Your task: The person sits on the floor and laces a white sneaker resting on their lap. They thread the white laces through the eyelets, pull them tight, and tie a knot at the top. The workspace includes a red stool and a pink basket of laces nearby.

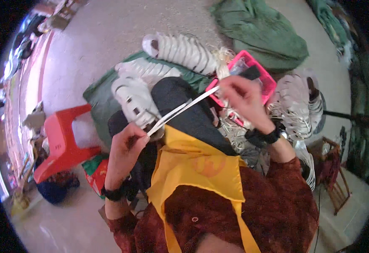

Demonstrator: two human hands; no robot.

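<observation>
A flat white strap [188,105], doubled into two strands along part of its length, is stretched slantwise above my lap. My left hand [127,145] pinches its lower end between thumb and fingertips. At the upper end, my right hand [243,99] is closed around the strap, its fingers slightly blurred by motion. The right hand is over the near side of a pink plastic basket [271,86], which holds a dark item and clear plastic. Just beyond my left hand, a white bundle [129,95] with dark openings leans against my dark-trousered leg.
Long white ribbed bundles [184,50] lie ahead on green cloth, and more white bundles [294,101] stand at the right. A red plastic stool [62,139] is at the left. A large green sack [260,36] lies far ahead; a wooden stool [336,181] is at right.
</observation>
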